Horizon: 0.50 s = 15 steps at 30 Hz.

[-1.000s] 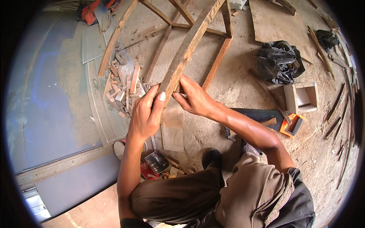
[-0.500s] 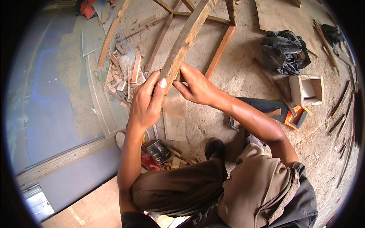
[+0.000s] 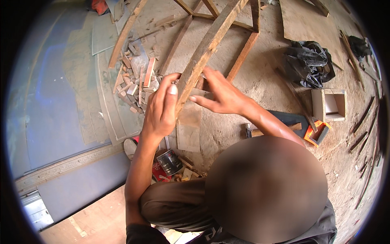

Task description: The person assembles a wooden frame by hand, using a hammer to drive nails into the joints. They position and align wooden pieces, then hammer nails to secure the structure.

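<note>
"Reporting first on the wooden bar (image 3: pixel 212 48): where does it lie, and who has hold of it?"

"It slants from near the centre of the view toward 1 o'clock, its near end low between the hands; the left hand (image 3: pixel 160 110), just toward 10 o'clock, is closed on its left edge, thumb laid along the wood, fingers curled round the side; the right hand (image 3: pixel 222 96), toward 1 o'clock, is about half open, thumb parted from fingers; its fingertips reach the bar's right edge, though I cannot tell whether they press on it."

"Handling?"

"Stiff, in my judgement, and of moderate weight; the surface looks rough and dry, so slipping seems unlikely, splinters less so; it appears to belong to the timber frame (image 3: pixel 243 56) toward 12 o'clock, which would add drag at the far end, though no joint between them shows clearly."

"Recommended hold?"

"Both side edges near the low end, palms opposed, clear of the ragged patch midway; for lifting, farther up toward 1 o'clock, nearer the likely balance."

"Surroundings?"

"Offcuts (image 3: pixel 148 72) at 10 o'clock; a saw (image 3: pixel 286 118) at 3 o'clock; a dark can (image 3: pixel 169 162) at 7 o'clock."
</note>
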Each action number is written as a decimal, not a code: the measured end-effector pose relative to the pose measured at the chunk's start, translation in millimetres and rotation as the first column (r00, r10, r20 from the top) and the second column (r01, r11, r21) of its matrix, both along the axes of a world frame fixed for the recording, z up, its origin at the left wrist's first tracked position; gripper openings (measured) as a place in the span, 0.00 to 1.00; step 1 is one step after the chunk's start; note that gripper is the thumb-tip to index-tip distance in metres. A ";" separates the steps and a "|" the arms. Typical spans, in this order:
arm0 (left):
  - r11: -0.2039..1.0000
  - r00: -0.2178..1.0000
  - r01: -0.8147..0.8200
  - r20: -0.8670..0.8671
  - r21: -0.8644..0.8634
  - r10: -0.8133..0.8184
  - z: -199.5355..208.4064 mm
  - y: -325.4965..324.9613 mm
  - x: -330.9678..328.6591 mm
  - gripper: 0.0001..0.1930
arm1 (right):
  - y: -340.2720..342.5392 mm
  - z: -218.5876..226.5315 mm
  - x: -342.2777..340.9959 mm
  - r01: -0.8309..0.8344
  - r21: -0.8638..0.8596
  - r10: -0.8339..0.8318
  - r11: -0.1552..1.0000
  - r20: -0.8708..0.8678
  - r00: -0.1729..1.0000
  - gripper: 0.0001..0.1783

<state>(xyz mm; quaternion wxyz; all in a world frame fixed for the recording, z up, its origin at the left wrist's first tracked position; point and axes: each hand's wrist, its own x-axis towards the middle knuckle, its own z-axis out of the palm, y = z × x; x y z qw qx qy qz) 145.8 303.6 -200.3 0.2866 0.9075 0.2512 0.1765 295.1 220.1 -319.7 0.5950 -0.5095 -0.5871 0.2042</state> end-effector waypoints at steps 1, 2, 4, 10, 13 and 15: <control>0.999 0.999 -0.045 0.006 -0.010 0.045 1.5 1.0 -1.9 0.15 | -4.1 -5.7 4.8 0.040 -0.004 -0.040 0.999 0.027 0.999 0.32; 0.991 0.993 -0.116 -0.042 -0.063 0.114 10.8 -1.9 -2.5 0.15 | -10.0 -13.0 10.8 0.085 -0.008 -0.084 0.996 0.053 0.995 0.31; 0.975 0.983 -0.185 -0.017 -0.127 0.184 17.0 0.1 -6.8 0.14 | -14.9 -52.8 20.2 0.143 -0.063 -0.144 0.988 -0.013 0.990 0.31; 0.977 0.926 -0.052 0.358 -0.206 0.125 30.6 -6.0 1.6 0.11 | -82.0 -135.5 42.5 0.230 -0.418 -0.116 0.879 0.281 0.953 0.16; 0.992 0.902 0.001 0.429 -0.123 0.052 29.4 -12.5 5.6 0.09 | -108.3 -140.4 43.6 0.261 -0.453 -0.108 0.852 0.335 0.936 0.11; 0.997 0.915 0.058 0.402 -0.054 -0.031 23.4 -9.6 8.5 0.09 | -114.3 -135.6 46.5 0.191 -0.571 -0.039 0.798 0.268 0.963 0.10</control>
